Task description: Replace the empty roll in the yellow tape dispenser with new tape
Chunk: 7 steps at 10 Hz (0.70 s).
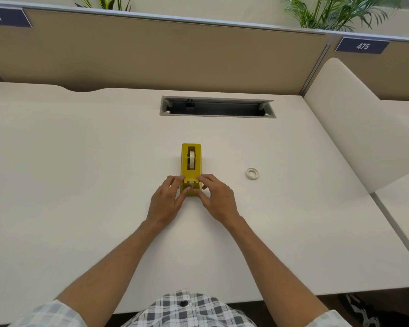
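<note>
Both hands sit at the near end of the yellow dispenser (191, 169), which stands upright near the middle of the white desk (80, 173), its long axis running away from the person.

Left hand (167, 199): fingers loosely curled, not closed into a fist. Fingertips touch the dispenser's left side by the cutter end; thumb reaches in toward the front face. Whether the fingers press or only rest cannot be told. Palm faces down and inward, wrist low over the desk, forearm angled in from lower left.

Right hand (216, 197): mirrored pose. Index finger lies along the top right edge at the cutter end, thumb tucked against the front, other fingers bent and spread slightly apart beside the body. Contact is clear; a firm clamp is not. Forearm angled in from lower right.

A roll (191, 160) sits on edge in the dispenser's top slot, pale tape showing around the hub. At the cutter a small pale strip shows between the two thumbs; too small to identify.

A second ring (252, 173) lies flat on the desk to the right of the dispenser, well apart from both hands.

A cable tray (217, 109) is recessed into the desk beyond the dispenser.
</note>
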Motion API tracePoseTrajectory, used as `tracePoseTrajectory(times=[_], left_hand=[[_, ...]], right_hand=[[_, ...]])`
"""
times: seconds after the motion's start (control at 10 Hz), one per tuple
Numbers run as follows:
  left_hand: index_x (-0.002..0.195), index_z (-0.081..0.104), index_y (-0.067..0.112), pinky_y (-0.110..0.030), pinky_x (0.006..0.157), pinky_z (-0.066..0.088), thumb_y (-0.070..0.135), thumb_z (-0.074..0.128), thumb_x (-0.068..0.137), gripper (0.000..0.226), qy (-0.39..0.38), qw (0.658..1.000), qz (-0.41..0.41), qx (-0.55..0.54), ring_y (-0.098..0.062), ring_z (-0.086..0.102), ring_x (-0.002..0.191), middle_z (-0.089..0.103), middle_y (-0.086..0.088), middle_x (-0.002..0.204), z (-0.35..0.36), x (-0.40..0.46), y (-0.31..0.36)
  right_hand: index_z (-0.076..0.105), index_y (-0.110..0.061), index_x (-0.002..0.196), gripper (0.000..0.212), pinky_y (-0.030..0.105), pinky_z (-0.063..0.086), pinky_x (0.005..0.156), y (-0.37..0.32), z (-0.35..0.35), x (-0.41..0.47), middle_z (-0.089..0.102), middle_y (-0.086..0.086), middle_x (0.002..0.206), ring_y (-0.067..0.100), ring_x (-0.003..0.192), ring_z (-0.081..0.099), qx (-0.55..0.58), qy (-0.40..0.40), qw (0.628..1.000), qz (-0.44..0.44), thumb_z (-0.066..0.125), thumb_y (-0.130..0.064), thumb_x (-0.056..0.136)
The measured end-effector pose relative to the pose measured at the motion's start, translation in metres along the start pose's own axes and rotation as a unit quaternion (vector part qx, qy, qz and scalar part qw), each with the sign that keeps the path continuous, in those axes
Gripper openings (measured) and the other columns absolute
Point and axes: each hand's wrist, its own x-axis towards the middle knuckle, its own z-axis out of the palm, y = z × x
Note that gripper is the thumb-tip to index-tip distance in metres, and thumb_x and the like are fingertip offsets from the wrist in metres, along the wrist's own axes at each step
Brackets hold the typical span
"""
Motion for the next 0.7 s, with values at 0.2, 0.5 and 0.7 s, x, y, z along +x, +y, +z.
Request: tracePoseTrajectory(times=[0.2,0.5,0.7], left_hand=[[0.127,0.050,0.013,-0.035,0.065,0.056,0.040,0.057,0.092,0.045,-0.001,0.999,0.014,0.036,-0.023,0.063,0.091,0.060,-0.008,0.115,0.001,-0.001,0.001],[0.147,0.028,0.021,-0.033,0.095,0.048,0.037,0.061,0.089,0.069,-0.037,0.999,-0.017,0.013,-0.021,0.053,0.119,0.052,-0.005,0.136,0.003,-0.016,0.000],[0.150,0.008,0.037,-0.033,0.109,0.035,0.046,0.056,0.090,0.078,-0.077,0.992,-0.072,-0.075,-0.013,0.037,0.137,0.034,0.004,0.154,-0.016,-0.033,-0.003]], right_hand=[[0.055,-0.023,0.128,0.040,0.034,0.056,0.072,0.001,0.001,-0.003,0.056,-0.009,0.129,0.011,0.089,0.064,0.011,-0.020,1.000,0.016,0.065,-0.026,0.089],[0.028,-0.033,0.144,0.067,0.033,0.055,0.079,0.014,-0.005,-0.021,0.054,-0.007,0.124,0.009,0.100,0.058,-0.010,-0.091,0.995,0.039,0.061,-0.044,0.088],[0.026,-0.031,0.145,0.072,0.038,0.053,0.089,0.015,-0.025,-0.016,0.038,-0.005,0.149,0.014,0.121,0.051,-0.055,-0.059,0.996,0.035,0.054,-0.062,0.086]])
